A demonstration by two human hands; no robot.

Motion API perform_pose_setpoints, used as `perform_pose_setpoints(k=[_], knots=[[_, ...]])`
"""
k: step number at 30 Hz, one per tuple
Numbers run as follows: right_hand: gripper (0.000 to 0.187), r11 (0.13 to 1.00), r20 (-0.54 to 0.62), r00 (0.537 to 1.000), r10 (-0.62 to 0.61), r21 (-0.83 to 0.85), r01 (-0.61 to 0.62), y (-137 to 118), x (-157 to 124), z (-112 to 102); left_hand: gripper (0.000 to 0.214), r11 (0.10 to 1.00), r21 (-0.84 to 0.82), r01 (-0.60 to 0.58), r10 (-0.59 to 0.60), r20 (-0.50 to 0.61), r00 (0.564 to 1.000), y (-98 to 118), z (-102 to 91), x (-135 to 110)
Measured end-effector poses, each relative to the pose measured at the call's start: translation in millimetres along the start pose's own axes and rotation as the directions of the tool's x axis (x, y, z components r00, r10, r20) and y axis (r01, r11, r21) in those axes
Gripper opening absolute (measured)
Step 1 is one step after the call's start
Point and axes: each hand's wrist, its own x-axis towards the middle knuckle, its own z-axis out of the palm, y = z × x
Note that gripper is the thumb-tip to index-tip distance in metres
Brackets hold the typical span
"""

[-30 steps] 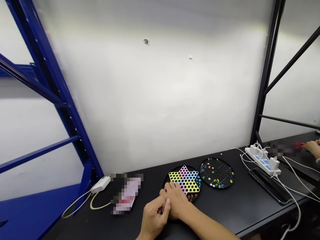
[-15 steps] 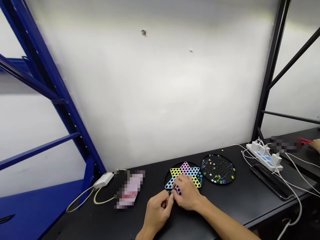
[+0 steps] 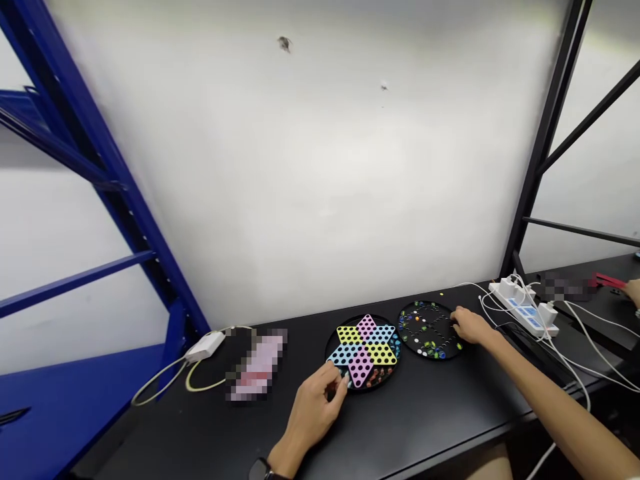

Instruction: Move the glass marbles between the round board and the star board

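A Chinese checkers board [image 3: 367,358] has a pink, yellow and blue star full of holes, with blue and reddish marbles in its outer sections. My left hand [image 3: 317,400] is at its lower-left edge, thumb and fingers curled together beside some pale pieces; what they grip is hard to see. To the right lies a black round tray [image 3: 434,333] with green, blue, white and orange marbles scattered in it. My right hand [image 3: 471,325] reaches over its right rim, fingers closed and pointing down. Those fingertips hide whatever is between them.
A white power strip [image 3: 523,310] with plugs and cables stands at the right, beside a dark phone [image 3: 540,353]. At the left are a white adapter [image 3: 206,347] with a cord and a blurred pink packet [image 3: 259,365]. Another person's hand [image 3: 634,291] shows at the far right.
My right hand has left the star board and moved right to the marble tray, uncovering the star and the reddish marbles. My left hand stays at the board's edge. The view has shifted slightly.
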Motion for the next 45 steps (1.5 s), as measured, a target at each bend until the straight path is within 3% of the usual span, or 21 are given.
perform_pose_setpoints(k=[5,13,15,16,17,19,20,21,22,23,24,25,27,29,31,33,37,41,45], knots=[[0.030,0.998,-0.024,0.999,0.033,0.055,-0.032,-4.5,0.4,8.4,0.036,1.000,-0.003,0.001,-0.001,0.006,1.000,2.7,-1.7,-2.7],[0.027,0.980,-0.032,0.996,0.078,0.183,-0.071,-4.7,5.2,4.6,0.037,1.000,-0.011,0.004,-0.004,0.027,1.000,5.5,-1.8,-1.9],[0.022,0.954,-0.067,0.996,0.063,0.298,-0.040,-7.5,5.0,0.8,0.037,1.000,-0.014,0.021,-0.020,0.036,0.999,5.7,-2.2,-2.0],[0.019,0.898,-0.102,0.992,0.074,0.439,-0.022,-9.3,4.5,-2.0,0.037,1.000,-0.015,0.026,-0.025,0.043,0.999,5.5,-2.2,-2.1],[0.017,0.785,-0.137,0.985,0.103,0.619,0.003,-11.0,3.7,-5.4,0.037,0.999,-0.015,0.029,-0.029,0.047,0.998,5.1,-2.1,-2.3],[0.018,0.371,-0.141,0.970,0.199,0.927,0.058,-14.3,1.7,-13.1,0.037,1.000,-0.015,0.024,-0.023,0.053,0.998,3.7,-1.3,-2.5],[0.021,0.147,-0.106,0.967,0.232,0.986,0.073,-16.0,0.5,-16.6,0.037,1.000,-0.016,0.019,-0.018,0.055,0.998,2.9,-0.8,-2.5],[0.023,-0.010,-0.065,0.969,0.240,0.998,0.070,-17.9,-0.8,-19.5,0.037,1.000,-0.017,0.014,-0.013,0.057,0.998,2.2,-0.4,-2.4],[0.024,-0.097,-0.031,0.971,0.236,0.994,0.056,-20.2,-2.2,-21.4,0.037,1.000,-0.020,0.010,-0.009,0.058,0.998,1.8,-0.1,-2.3],[0.023,-0.115,-0.010,0.973,0.232,0.993,0.038,-23.3,-4.1,-22.1,0.037,1.000,-0.023,0.007,-0.006,0.056,0.998,1.5,0.1,-2.2],[0.021,-0.065,-0.005,0.974,0.228,0.998,0.020,-27.0,-6.4,-21.6,0.037,1.000,-0.026,0.005,-0.003,0.054,0.999,1.5,0.1,-2.1],[0.019,0.045,-0.019,0.976,0.216,0.999,0.009,-31.6,-9.6,-20.0,0.037,1.000,-0.028,0.004,-0.003,0.053,0.999,1.7,0.0,-2.0],[0.017,0.369,-0.068,0.987,0.147,0.929,0.009,-42.5,-18.8,-14.2,0.037,0.999,-0.031,0.008,-0.007,0.054,0.999,2.2,-0.2,-1.9],[0.017,0.681,-0.104,0.993,0.057,0.731,0.038,-54.0,-31.1,-6.4,0.037,0.999,-0.031,0.011,-0.009,0.066,0.998,2.4,-0.2,-2.0],[0.017,0.860,-0.144,0.990,0.011,0.506,0.064,-63.6,-44.0,1.8,0.037,1.000,-0.030,0.008,-0.006,0.070,0.998,2.3,0.1,-2.1],[0.017,0.935,-0.183,0.983,0.000,0.349,0.065,-69.6,-53.9,9.9,0.037,1.000,-0.028,0.003,-0.001,0.068,0.998,2.1,0.5,-2.1],[0.018,0.975,-0.195,0.980,-0.038,0.209,0.079,-72.1,-59.9,22.7,0.036,1.000,-0.024,-0.005,0.006,0.054,0.999,1.2,0.8,-2.6],[0.019,0.982,-0.192,0.977,-0.092,0.146,0.121,-70.9,-59.4,28.3,0.036,1.000,-0.021,-0.004,0.005,0.032,0.999,-0.2,1.1,-4.0],[0.022,0.972,-0.186,0.977,-0.106,0.187,0.141,-71.1,-62.6,27.3,0.036,1.000,-0.015,-0.001,0.002,0.042,0.999,2.0,0.4,-3.9]])
